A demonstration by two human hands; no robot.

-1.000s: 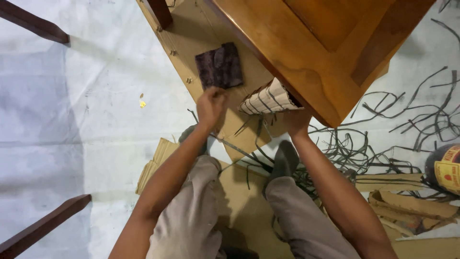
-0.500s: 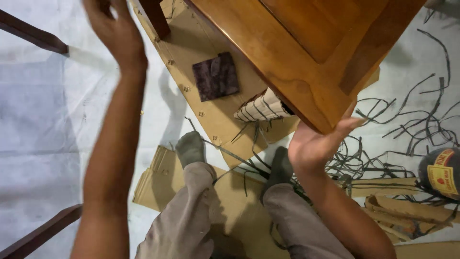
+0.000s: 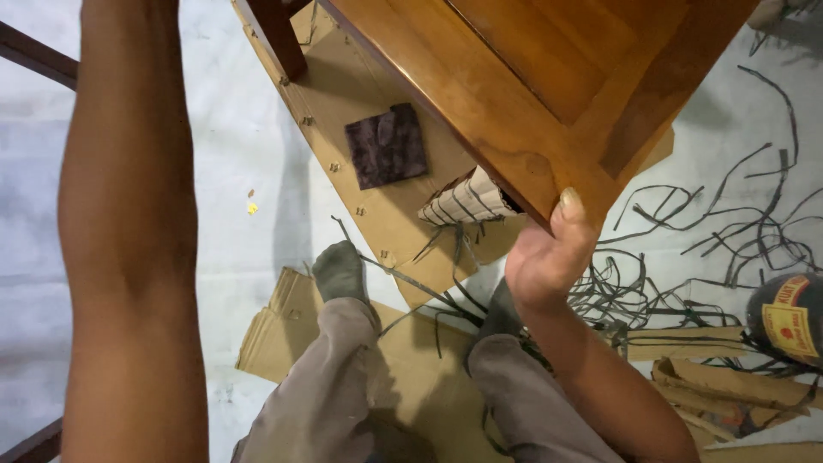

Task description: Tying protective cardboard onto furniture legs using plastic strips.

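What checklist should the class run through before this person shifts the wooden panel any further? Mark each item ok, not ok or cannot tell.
1. Right hand grips the corner of the wooden panel, thumb on top: ok.
2. Left hand's hold: hand out of frame, only the left forearm shows: cannot tell.
3. Dark sanding pad lies apart from the panel on the cardboard sheet: ok.
4. Ground free of trip hazards: dark strips lie scattered by the feet: not ok.
5. Round tin stands away from the panel: ok.
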